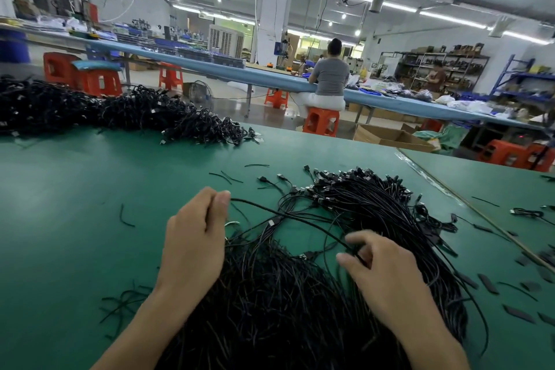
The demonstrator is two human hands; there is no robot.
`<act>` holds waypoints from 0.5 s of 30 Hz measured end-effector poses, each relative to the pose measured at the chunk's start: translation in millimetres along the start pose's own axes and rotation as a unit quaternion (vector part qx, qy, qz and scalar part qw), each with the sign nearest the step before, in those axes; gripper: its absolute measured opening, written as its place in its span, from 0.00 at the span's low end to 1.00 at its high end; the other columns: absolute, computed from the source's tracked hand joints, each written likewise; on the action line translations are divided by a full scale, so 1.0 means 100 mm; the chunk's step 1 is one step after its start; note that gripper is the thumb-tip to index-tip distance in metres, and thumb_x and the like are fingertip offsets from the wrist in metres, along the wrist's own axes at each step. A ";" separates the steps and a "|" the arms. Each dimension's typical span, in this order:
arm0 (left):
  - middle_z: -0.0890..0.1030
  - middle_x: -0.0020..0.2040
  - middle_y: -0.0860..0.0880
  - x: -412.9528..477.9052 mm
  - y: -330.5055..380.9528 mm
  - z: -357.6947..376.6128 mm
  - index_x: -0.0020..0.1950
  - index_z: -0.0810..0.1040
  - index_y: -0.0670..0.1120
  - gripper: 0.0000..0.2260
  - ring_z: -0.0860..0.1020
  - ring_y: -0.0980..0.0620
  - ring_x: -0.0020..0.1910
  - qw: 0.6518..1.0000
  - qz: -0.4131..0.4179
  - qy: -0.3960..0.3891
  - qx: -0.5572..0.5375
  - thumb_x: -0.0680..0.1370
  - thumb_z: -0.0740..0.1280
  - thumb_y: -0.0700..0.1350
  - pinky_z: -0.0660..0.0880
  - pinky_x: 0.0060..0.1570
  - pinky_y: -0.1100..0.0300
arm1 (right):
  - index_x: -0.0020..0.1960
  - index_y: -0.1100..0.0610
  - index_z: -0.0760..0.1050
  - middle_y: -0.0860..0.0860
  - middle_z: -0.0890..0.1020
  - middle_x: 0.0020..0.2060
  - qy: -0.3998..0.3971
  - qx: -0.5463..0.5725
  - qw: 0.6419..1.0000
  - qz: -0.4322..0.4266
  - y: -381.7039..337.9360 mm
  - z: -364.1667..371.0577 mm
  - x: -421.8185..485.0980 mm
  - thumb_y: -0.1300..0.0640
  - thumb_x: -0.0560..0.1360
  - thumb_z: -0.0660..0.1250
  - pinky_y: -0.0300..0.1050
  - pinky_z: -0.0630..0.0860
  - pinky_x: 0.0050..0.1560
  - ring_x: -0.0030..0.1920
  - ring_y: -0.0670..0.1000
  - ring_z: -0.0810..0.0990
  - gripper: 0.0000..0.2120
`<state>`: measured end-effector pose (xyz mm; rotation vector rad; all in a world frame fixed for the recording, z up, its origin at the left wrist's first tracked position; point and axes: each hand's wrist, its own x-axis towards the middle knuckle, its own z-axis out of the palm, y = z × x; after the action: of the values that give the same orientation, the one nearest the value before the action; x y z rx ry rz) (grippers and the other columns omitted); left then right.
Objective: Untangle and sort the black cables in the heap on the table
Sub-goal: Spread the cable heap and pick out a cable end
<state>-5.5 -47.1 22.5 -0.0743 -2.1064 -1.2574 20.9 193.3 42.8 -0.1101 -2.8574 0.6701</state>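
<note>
Factory hall beyond heap. Green table: bare stretch left of heap, seam edge right of heap. Second pile far behind heap. Left hand and right hand over heap, fingers curled, pinching one cable between them.

Only two bare hands and forearms of the person show. The left hand is slender, with long fingers, a broad thumb and soft ridges at the knuckles; the thumb's nail looks short, though it is blurred. The right hand is of the same build, with rounded fingertips and faint tendon lines across its back. The left forearm and the right forearm are slim, smooth and uncovered for the whole length that shows, widening toward the elbows.
</note>
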 end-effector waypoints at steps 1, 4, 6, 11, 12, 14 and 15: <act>0.62 0.25 0.56 0.03 -0.01 -0.02 0.36 0.69 0.46 0.18 0.62 0.57 0.23 1.000 -0.009 0.029 -0.009 0.82 0.56 0.54 0.61 0.24 0.65 | 0.51 0.43 0.76 0.40 0.75 0.43 -0.048 -0.031 0.998 0.018 0.03 -0.04 0.01 0.41 0.77 0.67 0.47 0.78 0.49 0.43 0.43 0.76 0.07; 0.62 0.25 0.55 0.09 -0.09 -0.07 0.37 0.70 0.47 0.17 0.62 0.55 0.22 0.996 -0.039 0.074 -0.025 0.84 0.57 0.50 0.60 0.26 0.57 | 0.40 0.50 0.78 0.47 0.77 0.36 -0.106 -0.073 0.989 0.070 0.09 -0.07 0.03 0.38 0.79 0.62 0.50 0.77 0.44 0.35 0.48 0.76 0.17; 0.63 0.23 0.55 0.10 -0.11 -0.07 0.37 0.72 0.47 0.17 0.63 0.55 0.22 0.998 -0.046 0.045 -0.016 0.84 0.57 0.51 0.59 0.27 0.56 | 0.39 0.50 0.78 0.49 0.78 0.32 -0.020 -0.037 0.996 0.080 0.07 -0.07 0.07 0.41 0.80 0.61 0.49 0.79 0.40 0.31 0.49 0.76 0.18; 0.68 0.20 0.56 -0.02 -0.13 0.06 0.38 0.74 0.47 0.19 0.63 0.57 0.22 0.980 -0.084 -0.174 0.049 0.81 0.57 0.58 0.64 0.30 0.58 | 0.63 0.52 0.75 0.54 0.78 0.57 -0.009 -0.036 0.996 0.079 -0.03 -0.10 0.20 0.45 0.77 0.69 0.49 0.77 0.56 0.53 0.53 0.79 0.19; 0.68 0.21 0.56 -0.04 -0.14 0.08 0.38 0.74 0.48 0.19 0.64 0.55 0.23 0.975 -0.084 -0.196 0.063 0.80 0.57 0.60 0.65 0.31 0.57 | 0.72 0.54 0.68 0.55 0.73 0.64 -0.032 -0.110 0.990 0.084 -0.02 -0.08 0.18 0.42 0.76 0.69 0.48 0.74 0.59 0.61 0.55 0.75 0.30; 0.70 0.22 0.58 -0.08 -0.15 0.10 0.39 0.74 0.52 0.17 0.65 0.56 0.23 0.964 -0.071 -0.237 0.093 0.81 0.56 0.61 0.65 0.31 0.57 | 0.79 0.57 0.50 0.55 0.63 0.73 0.023 -0.180 0.981 0.062 -0.07 -0.04 0.10 0.39 0.74 0.69 0.50 0.68 0.67 0.71 0.56 0.65 0.45; 0.70 0.23 0.59 -0.09 -0.15 0.11 0.40 0.74 0.55 0.16 0.65 0.57 0.24 0.958 -0.063 -0.259 0.105 0.81 0.55 0.61 0.65 0.31 0.57 | 0.80 0.55 0.44 0.54 0.59 0.75 0.059 -0.173 0.983 0.023 -0.13 -0.03 0.04 0.39 0.74 0.70 0.49 0.63 0.72 0.75 0.55 0.61 0.48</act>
<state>-9.6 -43.9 2.4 -0.1959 -2.7248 -1.1655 17.0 183.6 52.2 -0.2587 -2.8324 0.1608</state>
